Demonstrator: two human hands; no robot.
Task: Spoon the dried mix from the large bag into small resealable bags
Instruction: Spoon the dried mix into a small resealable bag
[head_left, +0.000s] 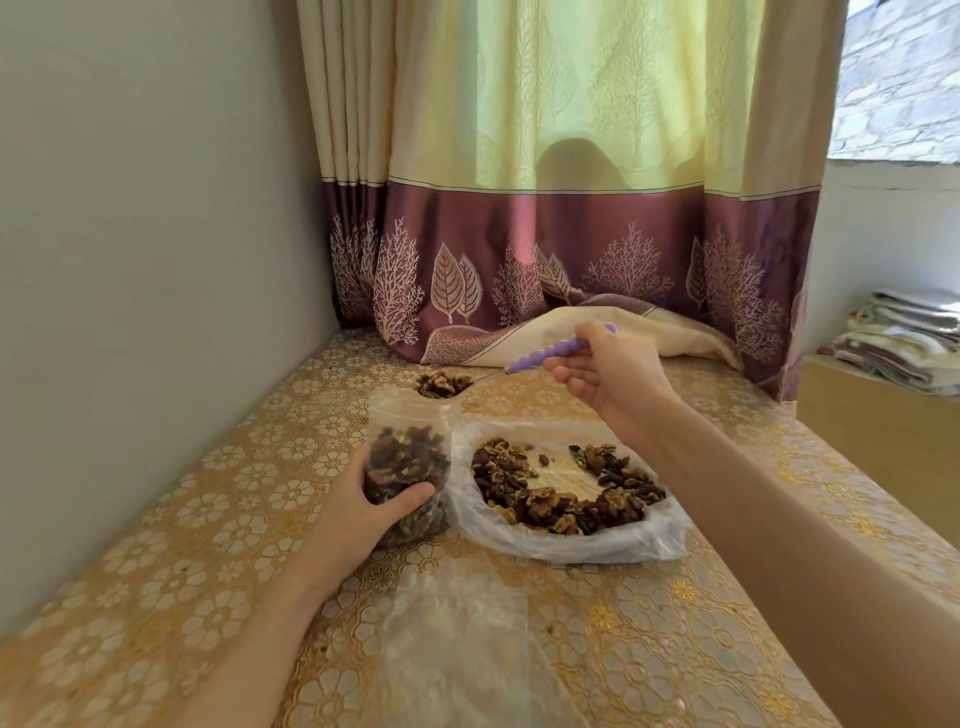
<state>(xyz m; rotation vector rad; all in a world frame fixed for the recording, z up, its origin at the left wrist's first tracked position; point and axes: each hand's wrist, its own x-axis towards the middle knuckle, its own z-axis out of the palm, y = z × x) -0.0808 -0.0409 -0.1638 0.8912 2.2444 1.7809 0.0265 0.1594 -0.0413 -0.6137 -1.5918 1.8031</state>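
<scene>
Loaded spoon, gripped by right hand, sits just above small bag mouth; left hand grips bag upright.

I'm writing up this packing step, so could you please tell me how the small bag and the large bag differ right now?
The small bag stands upright, gripped by the left hand; the large bag lies slumped open on the table, untouched. The small bag is well filled, while the large bag's mix sits in a ring around a bare middle. The right hand holds a loaded spoon over the small bag only. Both are clear plastic holding the same mix.
</scene>
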